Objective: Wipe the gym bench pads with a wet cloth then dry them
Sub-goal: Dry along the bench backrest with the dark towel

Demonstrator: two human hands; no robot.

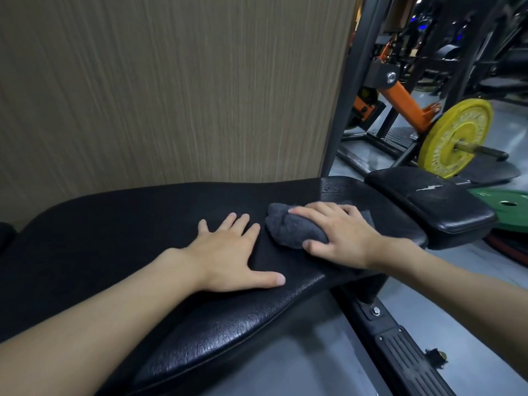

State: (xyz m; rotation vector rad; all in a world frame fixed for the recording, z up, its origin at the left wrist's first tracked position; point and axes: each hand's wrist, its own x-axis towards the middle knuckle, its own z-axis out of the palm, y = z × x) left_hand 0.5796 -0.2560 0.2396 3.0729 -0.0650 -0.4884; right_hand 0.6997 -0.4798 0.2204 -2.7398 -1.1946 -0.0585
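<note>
yellow weight plate [441, 138]: raised lettering round the face, too blurred to read
green plate [517, 216]: faint marks, unreadable

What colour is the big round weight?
Yellow: the weight plate, seen in the head view.

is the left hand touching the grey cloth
Apart. The head view shows a thin strip of black bench pad between the fingertips of the left hand and the grey cloth, which the right hand grips.

I see my left hand [228, 252] flat on the long black pad [114, 238], while my right hand [340, 235] grips the grey cloth [288, 227].
</note>
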